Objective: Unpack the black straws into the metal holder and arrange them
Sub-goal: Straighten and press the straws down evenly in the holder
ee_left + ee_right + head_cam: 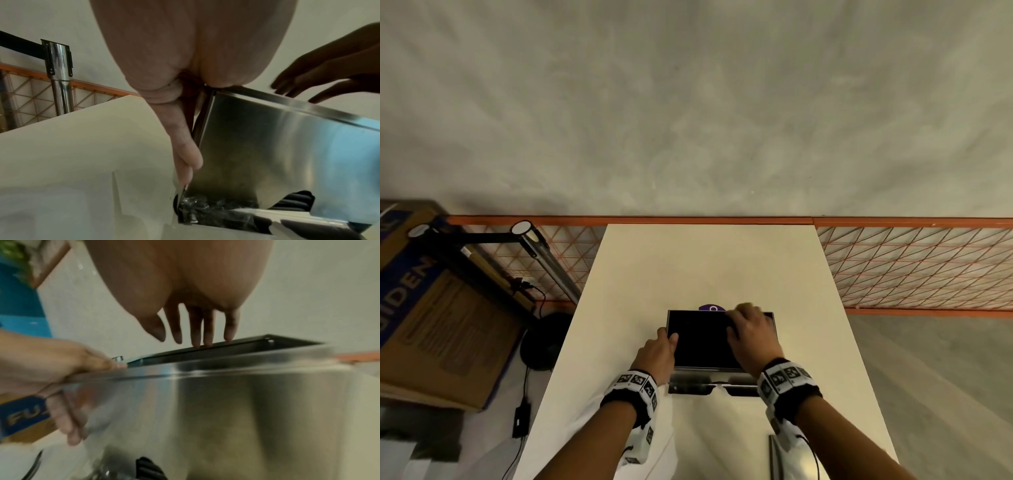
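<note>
Holder (pixel 709 368), shiny steel box, mid-table (pixel 688 267), black straws (pixel 296 203) showing at bottom slot. Left hand (pixel 655 354) grips left top edge, thumb over rim. Right hand (pixel 751 337), fingers straight, fingertips (pixel 202 340) on far rim. Bare tabletop beyond.

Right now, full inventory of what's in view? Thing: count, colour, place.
metal holder: 1, silver, table centre, top open
black straws: a bundle, count unclear, black, at the holder's bottom front opening
table: 1, cream, centre
mesh fence: 1, orange, behind the table
cardboard box: 1, brown and blue, left on the floor
left hand: 1, grips the holder's left edge
right hand: 1, straight fingers on the holder's far rim
</note>
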Demonstrator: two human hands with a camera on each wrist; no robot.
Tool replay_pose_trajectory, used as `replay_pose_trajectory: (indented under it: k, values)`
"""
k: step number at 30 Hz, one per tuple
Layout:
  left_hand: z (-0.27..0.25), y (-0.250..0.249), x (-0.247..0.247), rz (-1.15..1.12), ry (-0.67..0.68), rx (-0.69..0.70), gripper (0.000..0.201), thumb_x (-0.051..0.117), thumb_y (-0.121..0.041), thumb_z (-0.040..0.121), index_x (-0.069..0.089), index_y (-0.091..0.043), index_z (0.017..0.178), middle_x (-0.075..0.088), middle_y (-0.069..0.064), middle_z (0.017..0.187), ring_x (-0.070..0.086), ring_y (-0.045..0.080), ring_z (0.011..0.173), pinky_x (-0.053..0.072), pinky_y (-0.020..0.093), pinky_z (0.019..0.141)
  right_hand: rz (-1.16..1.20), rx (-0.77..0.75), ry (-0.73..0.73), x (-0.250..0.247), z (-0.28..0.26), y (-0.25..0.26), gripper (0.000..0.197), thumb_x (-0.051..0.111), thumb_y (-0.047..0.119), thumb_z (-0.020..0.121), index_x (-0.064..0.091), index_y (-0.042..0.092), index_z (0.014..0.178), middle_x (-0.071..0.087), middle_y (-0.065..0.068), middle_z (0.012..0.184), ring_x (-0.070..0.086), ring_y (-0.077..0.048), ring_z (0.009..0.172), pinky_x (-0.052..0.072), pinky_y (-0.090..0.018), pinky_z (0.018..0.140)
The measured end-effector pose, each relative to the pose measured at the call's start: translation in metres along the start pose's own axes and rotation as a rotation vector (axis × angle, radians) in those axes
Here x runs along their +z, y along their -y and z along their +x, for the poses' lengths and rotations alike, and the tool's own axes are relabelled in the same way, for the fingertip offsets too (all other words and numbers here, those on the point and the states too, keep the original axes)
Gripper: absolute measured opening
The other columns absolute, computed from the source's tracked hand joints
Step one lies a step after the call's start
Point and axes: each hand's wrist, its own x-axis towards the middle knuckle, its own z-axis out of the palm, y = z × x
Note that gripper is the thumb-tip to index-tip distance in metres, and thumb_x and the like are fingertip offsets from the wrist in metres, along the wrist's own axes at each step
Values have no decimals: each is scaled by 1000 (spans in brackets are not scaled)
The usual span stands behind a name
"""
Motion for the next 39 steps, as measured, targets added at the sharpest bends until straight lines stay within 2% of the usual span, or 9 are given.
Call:
replay_pose_trajectory:
  k: [2, 4, 7, 15, 20, 22, 25, 35, 39]
  values:
    - [1, -1, 2, 0, -8, -3, 42, 22, -47, 109, 43, -11, 115, 58, 13, 93, 66, 42, 88, 59, 51, 78, 45, 200, -105, -11, -7, -22, 36, 55, 22, 91, 57, 15, 126, 52, -10, 125, 52, -33, 113, 48, -46, 88]
    - [1, -3, 4, 0, -16, 5, 39, 23, -42, 110, 44, -10, 115, 61, 17, 96, 67, 43, 88, 58, 50, 77, 156, 467, 35, -16, -12, -41, 39, 47, 26, 98, 46, 11, 134, 49, -16, 130, 50, -37, 117, 46, -45, 90]
    - [2, -10, 7, 20, -28, 19, 34, 24, -34, 111, 44, -7, 117, 64, 22, 104, 66, 43, 92, 55, 48, 80, 254, 657, 287, -11, -13, -57, 27, 36, 26, 102, 44, 6, 118, 59, -26, 119, 58, -44, 105, 46, -43, 81]
    - [11, -20, 1, 42, -41, 34, 19, 35, -18, 107, 45, -3, 114, 64, 25, 103, 67, 46, 91, 56, 53, 80, 211, 626, 265, -6, 5, -64, 22, 33, 14, 100, 43, 2, 116, 60, -28, 115, 59, -45, 103, 40, -40, 73]
    - [8, -20, -3, 150, 30, 40, 19, 55, -3, 99, 48, 0, 116, 45, 7, 90, 64, 40, 94, 54, 52, 88, 219, 616, 277, -6, 1, -59, 22, 32, 15, 100, 42, 3, 116, 60, -28, 116, 59, -44, 105, 39, -39, 74]
    - [9, -17, -4, 136, 34, 44, 16, 51, -2, 100, 48, 0, 116, 51, 10, 94, 67, 42, 95, 56, 53, 86, 227, 620, 289, -6, 4, -57, 22, 32, 14, 100, 42, 3, 116, 59, -28, 117, 58, -45, 105, 38, -40, 73]
    - [15, -10, -7, 101, 9, 14, 12, 43, -7, 102, 45, -4, 114, 63, 21, 105, 70, 42, 88, 58, 52, 83, 229, 615, 289, -4, 11, -53, 23, 32, 12, 100, 42, 1, 117, 60, -27, 116, 59, -44, 104, 40, -41, 72]
    - [23, -1, -8, 87, 17, 1, 16, 42, -15, 104, 45, -5, 117, 65, 23, 109, 69, 44, 90, 58, 51, 80, 183, 590, 281, 0, 9, -48, 23, 31, 9, 100, 41, 0, 118, 61, -27, 114, 60, -44, 102, 41, -40, 72]
    - [22, 2, -16, 60, 48, -56, 42, 31, -44, 108, 49, -9, 122, 64, 20, 115, 67, 41, 97, 55, 46, 87, 202, 599, 308, -1, 10, -50, 22, 33, 14, 99, 42, 3, 116, 60, -28, 115, 59, -44, 103, 43, -42, 75]
